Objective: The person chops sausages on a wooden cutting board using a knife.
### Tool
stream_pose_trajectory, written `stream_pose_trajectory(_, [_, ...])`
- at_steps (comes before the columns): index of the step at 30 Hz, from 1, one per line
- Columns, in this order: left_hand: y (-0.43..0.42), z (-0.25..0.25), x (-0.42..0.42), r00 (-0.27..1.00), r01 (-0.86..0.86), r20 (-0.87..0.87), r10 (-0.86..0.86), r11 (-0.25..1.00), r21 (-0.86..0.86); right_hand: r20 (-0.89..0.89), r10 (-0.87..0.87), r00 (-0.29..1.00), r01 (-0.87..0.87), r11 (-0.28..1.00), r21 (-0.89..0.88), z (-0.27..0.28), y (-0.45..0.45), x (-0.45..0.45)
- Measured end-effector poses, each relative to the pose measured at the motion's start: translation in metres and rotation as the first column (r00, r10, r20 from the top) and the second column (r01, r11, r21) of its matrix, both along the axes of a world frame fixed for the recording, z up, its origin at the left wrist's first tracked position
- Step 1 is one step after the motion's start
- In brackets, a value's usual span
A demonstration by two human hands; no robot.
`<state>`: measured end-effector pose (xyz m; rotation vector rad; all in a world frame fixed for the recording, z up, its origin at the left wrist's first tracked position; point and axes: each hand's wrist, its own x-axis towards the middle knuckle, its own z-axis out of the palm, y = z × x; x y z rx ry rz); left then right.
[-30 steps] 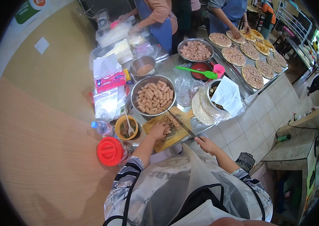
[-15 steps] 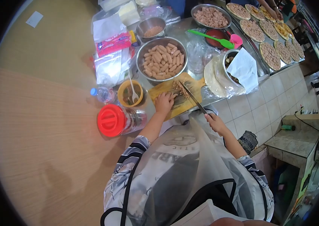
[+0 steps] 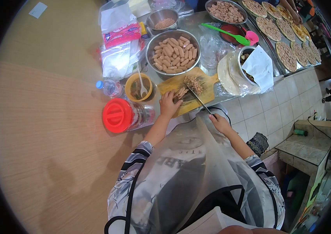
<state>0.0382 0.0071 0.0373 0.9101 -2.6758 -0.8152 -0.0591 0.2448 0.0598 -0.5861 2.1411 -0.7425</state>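
Note:
My right hand (image 3: 221,124) is wrapped round the handle of a kitchen knife (image 3: 200,101). The blade slants up and left across a yellow wooden cutting board (image 3: 208,90), its tip between two heaps of meat. At the left of the board, my left hand (image 3: 168,105) has its fingers curled against sliced sausage (image 3: 180,93). Beyond the blade lies a pile of finely chopped sausage (image 3: 194,84). Just behind the board stands a steel bowl (image 3: 148,58) full of short whole sausages (image 3: 174,54).
To the left are a yellow tub (image 3: 127,87) with a spoon, a red-lidded jar (image 3: 117,115) and a bottle (image 3: 113,88). At right, a pot (image 3: 241,58) stands beside flatbreads (image 3: 228,80). Topped pizzas (image 3: 286,56) fill the far right, where another person's hand (image 3: 297,17) reaches in.
The view has shifted, so the table sits slightly higher and further right. The knife has moved left relative to the chopped pile, and sliced sausage now shows by my left fingers.

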Motion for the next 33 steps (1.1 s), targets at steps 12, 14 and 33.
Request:
stream_pose_trajectory(12, [0.004,-0.019,0.005,0.983,-0.088,-0.156,0.098,0.994,0.068,-0.035,-0.004,0.999,0.007,0.997,0.071,0.003,-0.006,-0.001])
stream_pose_trajectory(14, [-0.001,-0.026,0.002,0.977,-0.102,-0.178,0.116,0.991,0.085,-0.043,0.007,0.999,-0.004,0.999,0.051,-0.002,-0.005,-0.001])
stream_pose_trajectory(33, [-0.025,0.013,-0.001,0.994,0.081,-0.103,-0.032,0.849,0.522,-0.041,0.015,0.999,-0.013,1.000,0.028,0.003,-0.007,-0.002])
